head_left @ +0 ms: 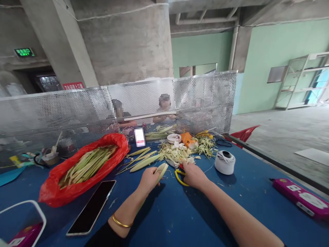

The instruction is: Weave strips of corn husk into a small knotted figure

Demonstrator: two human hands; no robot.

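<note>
My left hand point(149, 180) is closed around a folded pale-green piece of husk point(161, 170), whose end points up and to the right. My right hand point(193, 174) is closed at the yellow-handled scissors point(180, 181), which lie low over the table; its fingertips hide part of the handle. Just beyond both hands spreads a heap of cut husk scraps point(174, 153). More long husk strips point(145, 162) lie on the blue table to the left of the heap.
A red plastic bag point(84, 187) full of husks stands at left, a black-screened phone point(92, 207) before it. A white thread spool point(225, 162), tape roll point(174, 138) and purple device point(300, 197) lie rightward. Perforated metal panels point(205, 103) border the far edge; people sit behind.
</note>
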